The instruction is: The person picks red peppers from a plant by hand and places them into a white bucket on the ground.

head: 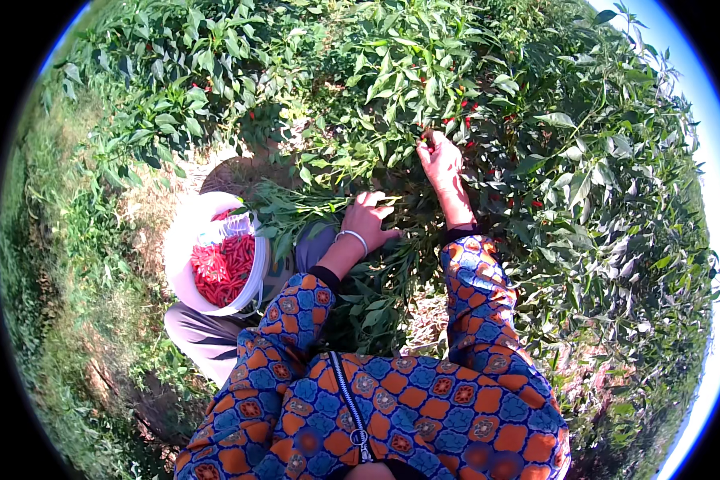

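Observation:
Small red chili peppers [227, 270] fill much of a white plastic bucket [178, 264], with a clear plastic piece lying on top of them. My left hand [369, 222], a pale bangle at its wrist, rests over green pepper stems right of the bucket; its thumb is spread, and whether it grips a stem is unclear. Up and to the right, my right hand [441, 157] has its fingers curled at the foliage of a chili plant [420, 90]. Something small and dark shows at its fingertips, too unclear to name. Red chilies [468, 107] hang among the leaves near it.
Dense chili plants [612, 180] stand ahead and to the right. The bucket is beside my bent leg [207, 342]. Cut or bent leafy stems [300, 204] lie between bucket and left hand. Dry soil [150, 204] shows beyond the bucket, and low weeds [66, 288] grow at left.

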Motion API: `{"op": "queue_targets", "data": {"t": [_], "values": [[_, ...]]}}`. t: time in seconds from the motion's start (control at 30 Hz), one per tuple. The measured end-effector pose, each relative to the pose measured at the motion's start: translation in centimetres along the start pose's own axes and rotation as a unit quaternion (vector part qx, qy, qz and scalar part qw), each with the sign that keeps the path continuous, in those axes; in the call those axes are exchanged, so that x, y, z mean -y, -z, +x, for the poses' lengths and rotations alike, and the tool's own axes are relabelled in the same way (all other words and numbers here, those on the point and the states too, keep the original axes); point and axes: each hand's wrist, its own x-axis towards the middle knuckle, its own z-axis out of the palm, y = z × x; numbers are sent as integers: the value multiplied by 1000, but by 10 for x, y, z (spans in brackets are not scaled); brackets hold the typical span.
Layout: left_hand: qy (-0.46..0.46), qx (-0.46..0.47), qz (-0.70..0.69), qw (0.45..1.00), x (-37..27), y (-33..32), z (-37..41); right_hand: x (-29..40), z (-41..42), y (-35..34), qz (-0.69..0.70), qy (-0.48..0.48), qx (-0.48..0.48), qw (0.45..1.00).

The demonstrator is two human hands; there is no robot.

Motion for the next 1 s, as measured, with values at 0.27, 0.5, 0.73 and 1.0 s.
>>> {"op": "queue_targets", "data": {"t": [0.27, 0.5, 0.73, 1.0], "values": [[-184, -206, 9, 961, -49, 70, 94, -33, -46, -29, -131, -8, 82, 988], [158, 144, 276, 937, 5, 138, 170, 7, -40, -30, 111, 22, -7, 994], [152, 122, 9, 981, 94, 89, 101, 38, -47, 6, 621, -188, 36, 760], [120, -29, -8, 992, 94, 74, 72, 14, -38, 11, 639, -303, 64, 704]]}}
